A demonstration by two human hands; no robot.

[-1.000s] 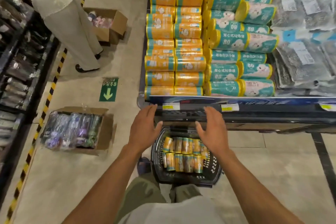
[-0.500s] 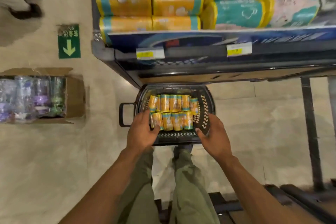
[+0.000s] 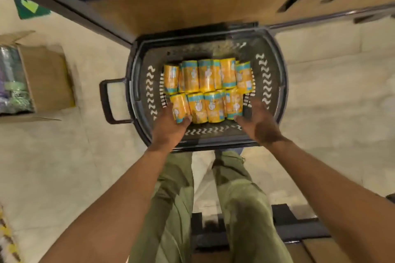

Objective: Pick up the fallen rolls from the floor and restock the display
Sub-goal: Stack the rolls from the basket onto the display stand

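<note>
Both hands take hold of one row of rolls (image 3: 206, 88) inside the floor basket (image 3: 282, 83).

The yellow-and-teal rolls lie in two rows on the basket's bottom, and every roll in view is in there, so I judge the picking-up largely done. The left hand (image 3: 171, 127) wraps the left end of the near row (image 3: 208, 108), thumb on the rolls' near ends and fingers down the outer side. The right hand (image 3: 259, 121) does the same at the row's right end. Blur hides whether the row has left the basket's bottom. Only the underside of the display (image 3: 192, 6) shows, beyond the basket's far rim, so restocking looks wholly ahead, starting with this row. A cardboard box (image 3: 49, 79) sits well left of the basket.
</note>
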